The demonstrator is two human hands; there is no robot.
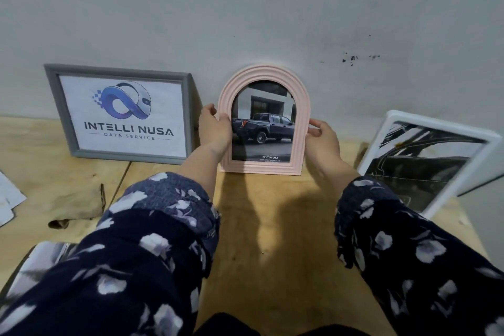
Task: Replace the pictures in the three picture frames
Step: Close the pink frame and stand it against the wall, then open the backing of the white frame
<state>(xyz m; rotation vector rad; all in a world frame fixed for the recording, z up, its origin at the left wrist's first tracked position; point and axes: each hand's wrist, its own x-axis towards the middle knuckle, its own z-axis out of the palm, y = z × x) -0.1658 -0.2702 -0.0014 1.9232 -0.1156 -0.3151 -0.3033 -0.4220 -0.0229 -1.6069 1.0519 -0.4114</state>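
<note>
Sleeves (152,240) hide my forearms; both hands, left (215,131) and right (323,139), grasp the pink arched frame (264,120) at twelve o'clock, fingertips hidden behind its edges.

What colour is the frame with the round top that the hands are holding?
Pale pink, seen in the head view: the arched frame with the truck picture.
</note>
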